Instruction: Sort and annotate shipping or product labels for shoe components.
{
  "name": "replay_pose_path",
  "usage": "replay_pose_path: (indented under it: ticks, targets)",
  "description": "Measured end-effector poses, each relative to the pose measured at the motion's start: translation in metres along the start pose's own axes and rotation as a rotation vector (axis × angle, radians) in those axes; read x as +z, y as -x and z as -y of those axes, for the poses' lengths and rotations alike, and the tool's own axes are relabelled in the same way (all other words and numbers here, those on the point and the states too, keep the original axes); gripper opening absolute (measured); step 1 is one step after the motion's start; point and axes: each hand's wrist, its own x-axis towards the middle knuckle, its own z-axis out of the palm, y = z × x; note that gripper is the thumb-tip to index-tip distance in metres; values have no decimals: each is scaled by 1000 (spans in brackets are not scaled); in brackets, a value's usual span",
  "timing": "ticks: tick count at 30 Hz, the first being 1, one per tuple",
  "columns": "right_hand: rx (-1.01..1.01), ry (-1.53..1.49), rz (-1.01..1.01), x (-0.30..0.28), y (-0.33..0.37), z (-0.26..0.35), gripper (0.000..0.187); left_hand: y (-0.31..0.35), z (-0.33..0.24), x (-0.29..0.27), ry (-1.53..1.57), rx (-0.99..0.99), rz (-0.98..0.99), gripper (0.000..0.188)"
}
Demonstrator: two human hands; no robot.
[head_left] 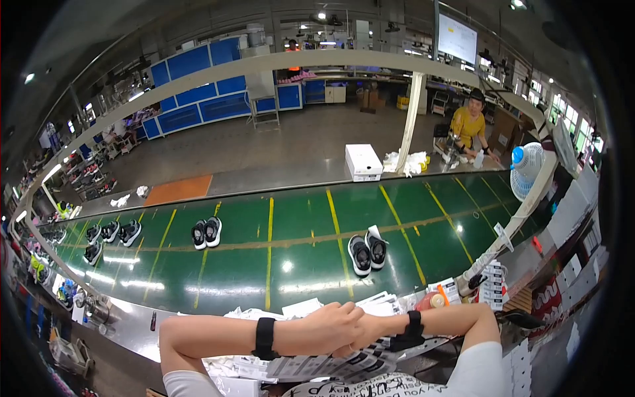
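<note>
My left hand (333,327) and my right hand (364,331) meet in front of my chest, the left lying partly over the right. The fingers of both are curled in and pressed together; whatever may be between them is hidden. A black band circles each wrist. Beneath the hands lie stacked sheets of printed white labels (331,367). Beyond them, a pair of black-and-white sneakers (360,255) stands on the green conveyor belt (301,264), with a white paper tucked in one shoe. Neither hand touches the shoes.
Another sneaker pair (206,231) sits farther left on the belt, with several more shoes (111,231) beyond. Across the belt are a white shoebox (363,161) and a seated person in yellow (468,124). A blue-and-white fan (529,171) and a metal post stand right.
</note>
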Motion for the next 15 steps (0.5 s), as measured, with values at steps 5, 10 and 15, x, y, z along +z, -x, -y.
replay_pose_path:
  ticks: [5, 10, 15]
  targets:
    - [-92, -94, -47, -3, 22, -1, 47, 7, 2, -27, 485, 353, -80, 32]
    - [115, -126, -204, -24, 49, 44, 56, 63, 27, -34, 222, 156, -472, 39]
    - [95, -139, -302, -16, 64, 36, 54, 98, 1, -30, -10, -35, -576, 36]
